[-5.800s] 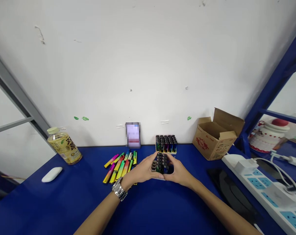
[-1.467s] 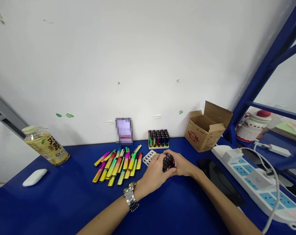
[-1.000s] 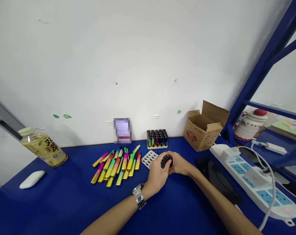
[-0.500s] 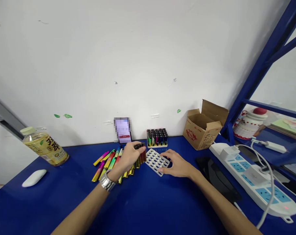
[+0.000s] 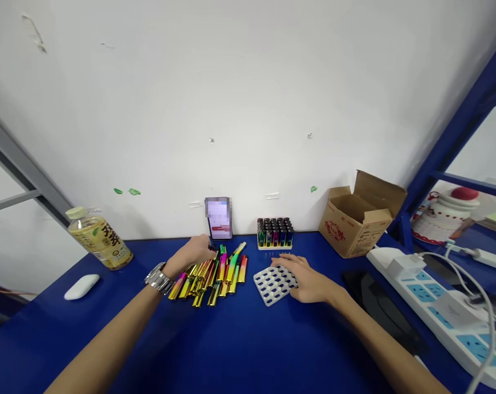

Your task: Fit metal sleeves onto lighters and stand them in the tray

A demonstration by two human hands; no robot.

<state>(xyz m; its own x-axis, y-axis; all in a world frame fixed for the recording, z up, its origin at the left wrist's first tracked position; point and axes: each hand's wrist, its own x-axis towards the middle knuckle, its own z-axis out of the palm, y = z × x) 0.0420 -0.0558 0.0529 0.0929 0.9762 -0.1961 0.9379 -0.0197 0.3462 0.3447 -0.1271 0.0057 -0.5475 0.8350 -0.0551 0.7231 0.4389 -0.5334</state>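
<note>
Colourful gold-ended lighters (image 5: 232,269) lie in a loose pile on the blue table. At the pile's back left, my left hand (image 5: 195,249), with a metal watch on the wrist, is closed around lighters; dark tops poke out beside the fingers, which are mostly hidden. A white tray with rows of holes (image 5: 272,284) lies flat to the right of the pile. My right hand (image 5: 307,278) grips its right edge, fingers at the back corner and thumb at the near side. Behind it, a filled rack of lighters (image 5: 275,234) stands upright near the wall.
A phone (image 5: 220,219) leans on the wall behind the pile. To the right are an open cardboard box (image 5: 355,221), a dark flat object (image 5: 381,306) and a power strip (image 5: 432,306) with cables. A drink bottle (image 5: 100,241) and a white case (image 5: 81,287) are on the left.
My left hand has moved from beside the tray leftward to the pile's back. The tray has turned, with my right hand further onto its edge. The view has shifted left.
</note>
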